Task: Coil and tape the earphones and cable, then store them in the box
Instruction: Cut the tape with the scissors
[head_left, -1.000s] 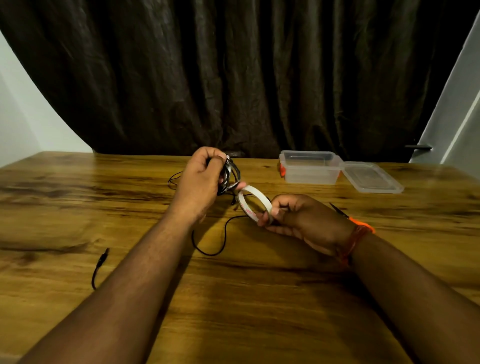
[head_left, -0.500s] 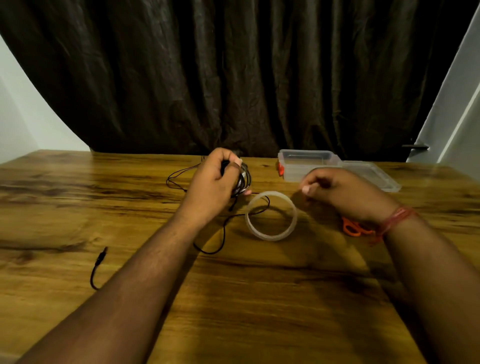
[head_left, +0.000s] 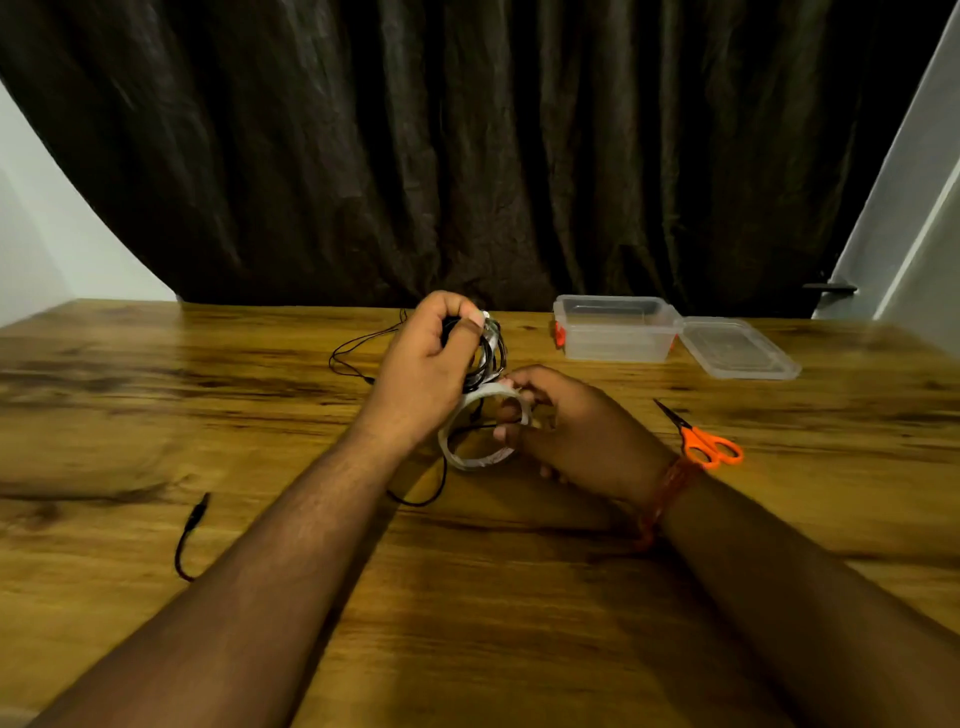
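Two hands are seen, and one of each other thing: one coil, one tape roll, one box, one lid, one pair of scissors. The left hand (head_left: 423, 364) is curled tight around the coil (head_left: 485, 353) of black cable, which is held up above the table (head_left: 156, 415) near the middle. The right hand (head_left: 563, 426) is wrapped around the tape roll (head_left: 480, 428), with the fingers (head_left: 506, 415) hooked through its ring, just under the coil. The roll is tilted, and part of it is hidden behind the left wrist. Whether tape is already stuck to the coil cannot be told, because that spot is blurred. Loose cable is seen hanging from the coil down to the table and looping behind the left hand. A plug end (head_left: 195, 519) is laid on the table at the left, well apart from the hands; what it is joined to is hidden by the left arm. No earbuds can be made out in the bundle. The clear box (head_left: 615, 332) is set open at the far right of the table, with its lid (head_left: 737, 348) laid flat just beside it. Orange scissors (head_left: 704, 441) are laid near the right wrist, on which a red band (head_left: 665, 493) is worn. A dark curtain (head_left: 467, 156) is hung behind the table.
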